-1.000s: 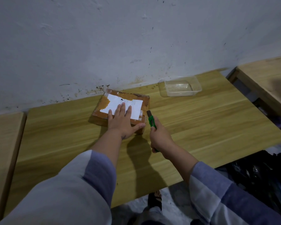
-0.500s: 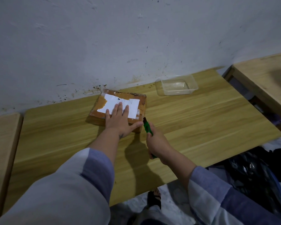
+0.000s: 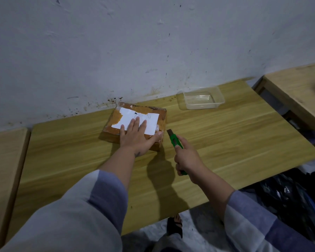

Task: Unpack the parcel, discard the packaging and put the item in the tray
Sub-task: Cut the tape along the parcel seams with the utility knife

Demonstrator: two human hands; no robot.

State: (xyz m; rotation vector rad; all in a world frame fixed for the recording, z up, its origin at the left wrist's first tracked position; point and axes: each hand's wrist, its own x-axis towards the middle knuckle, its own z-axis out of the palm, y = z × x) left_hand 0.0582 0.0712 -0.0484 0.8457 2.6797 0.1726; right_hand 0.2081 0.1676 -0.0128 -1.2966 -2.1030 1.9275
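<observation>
Parcel (image 3: 134, 122), sealed, taped, on table (image 3: 225, 142): my left hand (image 3: 137, 138) pressed flat on it. Right hand (image 3: 186, 157) fisted round green cutter (image 3: 174, 140), blade beside the parcel's edge. Tray (image 3: 201, 100) empty, far right. I judge everything remains: cutting, discarding, placing.

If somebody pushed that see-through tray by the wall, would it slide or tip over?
The clear plastic tray would probably slide easily: it looks thin, holds nothing, and sits on a smooth wooden table. Tipping seems unlikely, since it is low and wide with a flat bottom. Its thin walls might flex if squeezed.
</observation>
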